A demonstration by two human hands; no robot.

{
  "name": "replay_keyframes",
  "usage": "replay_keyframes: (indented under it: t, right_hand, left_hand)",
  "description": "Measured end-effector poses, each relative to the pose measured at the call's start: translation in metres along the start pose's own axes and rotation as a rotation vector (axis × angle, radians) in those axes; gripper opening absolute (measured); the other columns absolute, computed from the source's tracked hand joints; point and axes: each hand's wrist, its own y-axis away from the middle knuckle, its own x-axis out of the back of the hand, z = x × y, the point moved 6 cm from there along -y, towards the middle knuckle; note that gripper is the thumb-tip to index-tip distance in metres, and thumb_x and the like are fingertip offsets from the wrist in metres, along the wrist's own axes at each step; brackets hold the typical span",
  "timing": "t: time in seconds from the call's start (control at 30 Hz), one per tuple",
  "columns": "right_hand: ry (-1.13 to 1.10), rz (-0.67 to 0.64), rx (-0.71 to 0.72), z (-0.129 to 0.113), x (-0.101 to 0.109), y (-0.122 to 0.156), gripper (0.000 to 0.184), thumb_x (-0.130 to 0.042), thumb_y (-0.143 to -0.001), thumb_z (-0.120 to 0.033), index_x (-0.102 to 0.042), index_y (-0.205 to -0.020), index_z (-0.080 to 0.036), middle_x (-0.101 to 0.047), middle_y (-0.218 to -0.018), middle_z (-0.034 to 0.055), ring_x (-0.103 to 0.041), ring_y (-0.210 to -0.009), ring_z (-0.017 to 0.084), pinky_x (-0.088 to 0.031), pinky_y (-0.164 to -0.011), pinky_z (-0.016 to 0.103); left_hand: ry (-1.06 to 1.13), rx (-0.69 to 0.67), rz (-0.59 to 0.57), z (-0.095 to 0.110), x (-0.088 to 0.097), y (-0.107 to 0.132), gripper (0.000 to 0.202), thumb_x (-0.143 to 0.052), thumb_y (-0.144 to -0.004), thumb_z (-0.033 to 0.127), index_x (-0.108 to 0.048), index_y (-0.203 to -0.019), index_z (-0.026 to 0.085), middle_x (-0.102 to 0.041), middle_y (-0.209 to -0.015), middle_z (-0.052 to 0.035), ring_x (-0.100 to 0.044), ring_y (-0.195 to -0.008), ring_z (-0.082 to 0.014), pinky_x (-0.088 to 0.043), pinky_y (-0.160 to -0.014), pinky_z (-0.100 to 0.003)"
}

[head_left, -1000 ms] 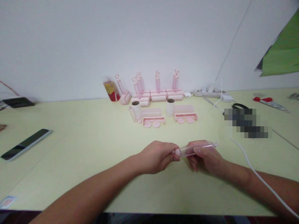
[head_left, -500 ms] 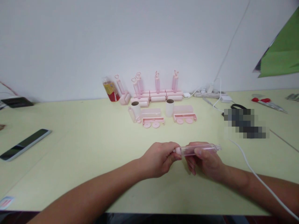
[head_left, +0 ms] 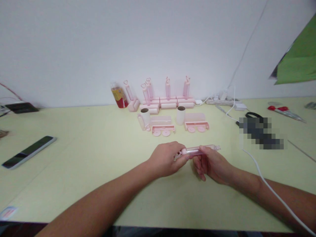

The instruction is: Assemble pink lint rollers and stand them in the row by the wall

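Note:
My left hand [head_left: 166,159] is closed around the pink-capped end of a clear pink tube [head_left: 194,151], which lies nearly level above the table. A bit of pink, perhaps its loop, shows between the thumb and fingers. On the tube's other half, my right hand [head_left: 216,164] grips with the thumb across the top and the fingers curled below. The narrow clear tip points right, past the right thumb. Beyond the hands are pink trough-shaped parts [head_left: 197,125], flat pink discs [head_left: 166,133] and two upright white rolls [head_left: 181,117].
Several similar tubes with looped caps stand against the wall by pink cases [head_left: 168,105]. A yellow-red packet [head_left: 119,98] is beside them. At left lies a phone-like device [head_left: 29,152]. Red-handled scissors [head_left: 283,110], a power strip [head_left: 222,100] and a white cable [head_left: 261,176] are at right.
Both hands have shifted slightly left and up with the tube. The right thumb now lies over the top of the tube. The view has also moved a little.

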Motion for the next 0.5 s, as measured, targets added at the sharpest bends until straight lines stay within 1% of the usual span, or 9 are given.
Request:
replay_keyframes:
  t: [0.07, 0.1, 0.17, 0.23, 0.27, 0.33, 0.4, 0.43, 0.5]
  right_hand:
    - [0.082, -0.074, -0.070, 0.000, 0.001, 0.000, 0.054, -0.056, -0.084, -0.062, -0.061, -0.064, -0.012, -0.060, -0.053, 0.0032, -0.055, -0.039, 0.011, -0.047, -0.035, 0.021]
    - [0.125, -0.095, -0.083, -0.003, 0.003, 0.000, 0.052, -0.059, -0.082, -0.062, -0.062, -0.068, -0.012, -0.062, -0.057, 0.0036, -0.055, -0.040, 0.011, -0.046, -0.035, 0.020]
    - [0.198, -0.076, -0.046, -0.012, 0.014, -0.002, 0.047, -0.062, -0.081, -0.059, -0.065, -0.089, -0.013, -0.063, -0.063, 0.0016, -0.055, -0.041, 0.011, -0.044, -0.034, 0.020]
    - [0.283, 0.038, 0.066, -0.031, 0.032, -0.004, 0.048, -0.057, -0.085, -0.057, -0.061, -0.110, -0.017, -0.061, -0.067, -0.0012, -0.052, -0.042, 0.010, -0.040, -0.032, 0.019]
    - [0.354, 0.125, 0.145, -0.042, 0.043, -0.004, 0.048, -0.053, -0.088, -0.057, -0.060, -0.114, -0.017, -0.059, -0.067, -0.0022, -0.049, -0.041, 0.010, -0.038, -0.032, 0.019]
    - [0.594, 0.321, 0.305, -0.068, 0.063, -0.004, 0.044, -0.051, -0.090, -0.055, -0.063, -0.110, -0.017, -0.058, -0.069, -0.0016, -0.048, -0.045, 0.009, -0.040, -0.038, 0.021]
    - [0.887, 0.487, 0.441, -0.090, 0.076, -0.002, 0.039, -0.057, -0.088, -0.051, -0.066, -0.104, -0.017, -0.061, -0.075, 0.0017, -0.053, -0.055, 0.012, -0.047, -0.049, 0.025]
    - [1.022, 0.552, 0.508, -0.099, 0.080, -0.002, 0.037, -0.059, -0.087, -0.050, -0.068, -0.101, -0.017, -0.063, -0.084, 0.0047, -0.057, -0.064, 0.015, -0.050, -0.056, 0.027]
    - [1.229, 0.612, 0.606, -0.109, 0.084, -0.003, 0.035, -0.059, -0.086, -0.048, -0.070, -0.101, -0.018, -0.063, -0.103, 0.0104, -0.062, -0.085, 0.022, -0.053, -0.068, 0.033]
  left_hand:
    - [0.072, 0.014, 0.012, -0.006, 0.004, -0.002, 0.030, -0.048, -0.094, 0.041, -0.066, -0.096, 0.018, -0.066, -0.087, -0.0047, -0.058, -0.075, -0.0155, -0.041, -0.067, -0.026]
    - [0.107, 0.009, 0.010, -0.009, 0.005, -0.002, 0.029, -0.048, -0.094, 0.040, -0.066, -0.095, 0.017, -0.065, -0.086, -0.0046, -0.058, -0.074, -0.0148, -0.041, -0.067, -0.025]
    - [0.147, -0.007, -0.013, -0.016, 0.007, -0.002, 0.029, -0.047, -0.094, 0.038, -0.065, -0.094, 0.015, -0.065, -0.083, -0.0043, -0.057, -0.073, -0.0138, -0.041, -0.067, -0.024]
    - [0.134, -0.005, -0.063, -0.022, 0.007, -0.001, 0.031, -0.045, -0.095, 0.038, -0.065, -0.093, 0.015, -0.064, -0.080, -0.0038, -0.056, -0.070, -0.0133, -0.040, -0.065, -0.024]
    - [0.110, -0.001, -0.095, -0.025, 0.006, 0.000, 0.031, -0.044, -0.095, 0.038, -0.065, -0.092, 0.015, -0.064, -0.079, -0.0035, -0.055, -0.068, -0.0131, -0.039, -0.063, -0.024]
    - [0.049, -0.002, -0.160, -0.027, 0.003, 0.001, 0.032, -0.044, -0.095, 0.039, -0.065, -0.089, 0.015, -0.064, -0.078, -0.0038, -0.055, -0.066, -0.0134, -0.038, -0.061, -0.024]
    - [-0.007, -0.018, -0.202, -0.025, 0.000, 0.001, 0.033, -0.043, -0.095, 0.039, -0.065, -0.088, 0.015, -0.066, -0.080, -0.0047, -0.056, -0.068, -0.0143, -0.038, -0.061, -0.024]
    - [-0.026, -0.026, -0.218, -0.023, -0.002, 0.001, 0.033, -0.043, -0.095, 0.039, -0.066, -0.088, 0.015, -0.066, -0.081, -0.0050, -0.057, -0.068, -0.0146, -0.038, -0.061, -0.025]
    - [-0.050, -0.041, -0.253, -0.021, -0.005, 0.002, 0.033, -0.045, -0.094, 0.040, -0.066, -0.088, 0.016, -0.067, -0.079, -0.0047, -0.058, -0.067, -0.0145, -0.037, -0.060, -0.025]
